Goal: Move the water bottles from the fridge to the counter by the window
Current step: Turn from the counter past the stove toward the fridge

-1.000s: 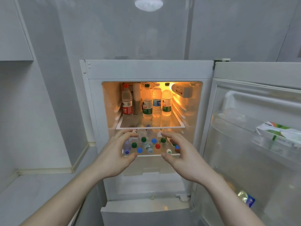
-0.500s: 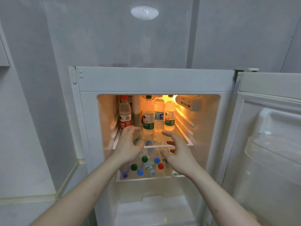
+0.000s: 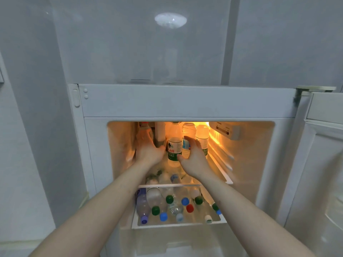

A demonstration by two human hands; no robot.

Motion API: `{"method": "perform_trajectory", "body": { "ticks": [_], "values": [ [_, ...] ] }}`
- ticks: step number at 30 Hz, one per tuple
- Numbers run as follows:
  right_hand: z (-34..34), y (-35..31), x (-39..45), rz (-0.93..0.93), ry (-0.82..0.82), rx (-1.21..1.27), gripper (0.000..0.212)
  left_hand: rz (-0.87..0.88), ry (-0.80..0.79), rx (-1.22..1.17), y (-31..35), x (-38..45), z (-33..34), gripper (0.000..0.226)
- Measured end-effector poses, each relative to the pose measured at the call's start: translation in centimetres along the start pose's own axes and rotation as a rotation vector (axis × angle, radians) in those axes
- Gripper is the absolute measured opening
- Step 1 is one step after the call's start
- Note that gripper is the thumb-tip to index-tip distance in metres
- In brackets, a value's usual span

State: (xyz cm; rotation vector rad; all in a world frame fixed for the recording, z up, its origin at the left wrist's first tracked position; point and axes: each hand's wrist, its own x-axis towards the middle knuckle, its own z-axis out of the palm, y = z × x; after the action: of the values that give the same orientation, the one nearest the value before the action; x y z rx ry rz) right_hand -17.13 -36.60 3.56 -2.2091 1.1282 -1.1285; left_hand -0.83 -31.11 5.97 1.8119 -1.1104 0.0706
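Upright water bottles (image 3: 174,145) stand in a row on the upper shelf (image 3: 220,168) of the open fridge (image 3: 185,101), and more bottles lie on their sides in the drawer (image 3: 178,224) below. No bottle has been lifted out and the desk by the window is not in view, so the task appears to be at its start, with every bottle left to move. The left hand (image 3: 148,148) is at the far left of the shelf, its fingers curled around the red-capped bottle (image 3: 144,127) in a closed grip. The right hand (image 3: 193,154) is just right of the green-labelled bottle, fingers spread and grip apart, thumb at the label; whether it touches is unclear. The door (image 3: 323,164) stands open at right. A ceiling lamp (image 3: 170,20) reflects in the panel above.
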Motion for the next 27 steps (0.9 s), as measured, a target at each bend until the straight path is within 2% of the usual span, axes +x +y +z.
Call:
{"method": "perform_trajectory", "body": {
  "ticks": [4, 8, 13, 18, 23, 27],
  "values": [
    [1.0, 0.2, 3.3, -0.005, -0.004, -0.028, 0.082, -0.019, 0.052, 0.059, -0.7, 2.5, 0.6, 0.056],
    [1.9, 0.5, 5.9, 0.026, -0.017, -0.035, 0.087, -0.042, 0.028, 0.067, -0.8, 4.0, 1.0, 0.088],
    [3.3, 0.2, 8.1, 0.024, -0.032, -0.053, 0.092, -0.106, 0.036, 0.027, -1.3, 5.8, 1.6, 0.079],
    [4.3, 0.0, 9.9, 0.031, -0.021, -0.039, 0.092, -0.116, 0.04, 0.037, -1.6, 6.8, 2.0, 0.092],
    [4.8, 0.2, 10.4, 0.017, 0.03, -0.095, 0.082, -0.098, 0.099, 0.061, -2.0, 7.3, 1.9, 0.071],
    [4.6, 0.2, 10.1, 0.001, 0.043, -0.112, 0.072, -0.054, 0.069, 0.124, -2.3, 6.8, 1.8, 0.049]
  ]
}}
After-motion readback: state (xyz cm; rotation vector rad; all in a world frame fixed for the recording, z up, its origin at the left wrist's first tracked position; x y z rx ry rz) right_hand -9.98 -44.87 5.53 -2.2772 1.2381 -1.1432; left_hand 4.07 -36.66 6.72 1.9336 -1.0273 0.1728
